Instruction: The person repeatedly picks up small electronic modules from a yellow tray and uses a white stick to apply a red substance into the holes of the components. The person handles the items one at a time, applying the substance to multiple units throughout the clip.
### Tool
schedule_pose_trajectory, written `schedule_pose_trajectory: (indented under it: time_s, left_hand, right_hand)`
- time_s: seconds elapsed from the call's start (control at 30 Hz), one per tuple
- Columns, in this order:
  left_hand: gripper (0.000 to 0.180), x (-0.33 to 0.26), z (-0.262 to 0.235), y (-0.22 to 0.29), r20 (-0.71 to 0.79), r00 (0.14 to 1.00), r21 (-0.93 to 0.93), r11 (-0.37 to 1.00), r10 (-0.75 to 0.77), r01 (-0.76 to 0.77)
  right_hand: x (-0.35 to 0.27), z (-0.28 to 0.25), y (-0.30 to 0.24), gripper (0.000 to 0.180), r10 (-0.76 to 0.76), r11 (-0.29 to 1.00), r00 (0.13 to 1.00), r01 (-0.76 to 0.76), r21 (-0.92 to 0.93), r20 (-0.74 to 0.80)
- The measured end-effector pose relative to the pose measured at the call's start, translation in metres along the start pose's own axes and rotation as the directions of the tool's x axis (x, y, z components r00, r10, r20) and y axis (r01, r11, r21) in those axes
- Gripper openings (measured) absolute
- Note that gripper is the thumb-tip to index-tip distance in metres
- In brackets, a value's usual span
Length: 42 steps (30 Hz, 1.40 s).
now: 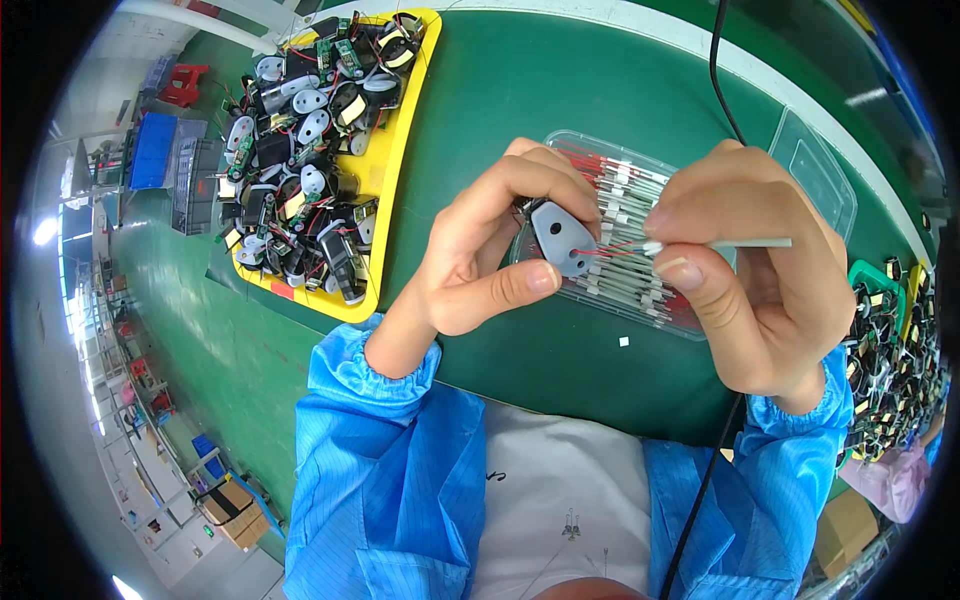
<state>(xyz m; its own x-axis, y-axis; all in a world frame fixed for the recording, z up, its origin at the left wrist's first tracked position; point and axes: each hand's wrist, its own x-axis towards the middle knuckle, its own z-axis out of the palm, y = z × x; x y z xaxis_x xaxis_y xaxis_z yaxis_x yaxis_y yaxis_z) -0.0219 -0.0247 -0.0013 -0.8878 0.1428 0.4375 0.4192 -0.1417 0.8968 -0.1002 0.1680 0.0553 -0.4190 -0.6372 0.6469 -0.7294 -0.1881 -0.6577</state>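
My left hand [500, 240] grips a small assembly with a grey, rounded plastic cover [562, 240] that has dark holes in it. Thin red wires run from one hole toward my right hand [745, 265]. Thumb and index finger of that hand pinch a thin white cable [755, 243], near the end where the red wires meet it. Exactly how wires and cable join is too small to tell. Below both hands lies a clear plastic box [690, 328] with several similar white cables [625, 285] and red wire ends, partly hidden by my hands.
A yellow tray [400, 150] heaped with grey-and-black assemblies stands on the green table [480, 90] at the left. A clear lid [815, 165] lies right of the box. More assemblies [880, 370] pile up at far right. A black cord [715, 70] crosses the table; a white scrap [624, 341] lies nearby.
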Motion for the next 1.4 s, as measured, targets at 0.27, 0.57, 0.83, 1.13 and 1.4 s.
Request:
schedule_pose_trajectory:
  time_s: [0.27,0.57,0.83,1.13,1.4]
  left_hand:
    - [0.036,0.000,0.004,0.005,-0.023,0.995,-0.048,0.994,-0.098,0.097]
    - [0.038,-0.002,0.001,0.001,0.012,0.997,-0.084,0.993,-0.080,0.081]
    - [0.037,0.000,-0.001,0.002,0.030,0.996,-0.062,0.994,-0.089,0.091]
    - [0.036,0.001,-0.001,-0.007,-0.049,0.998,-0.016,0.999,0.036,-0.037]
    - [0.036,0.002,-0.003,-0.006,-0.026,0.996,0.064,0.994,0.090,-0.088]
  right_hand:
    - [0.000,0.001,-0.001,0.013,0.123,0.984,0.992,-0.124,0.129,0.014]
    - [0.001,0.000,0.003,0.012,0.171,0.967,0.984,-0.178,0.182,0.054]
    - [0.001,-0.001,0.008,0.013,0.118,0.979,0.991,-0.126,0.158,0.058]
    - [0.001,0.004,0.005,0.021,-0.087,0.996,0.996,0.088,0.015,-0.034]
    - [0.002,0.001,0.006,0.021,-0.081,0.996,0.996,0.080,-0.035,-0.032]
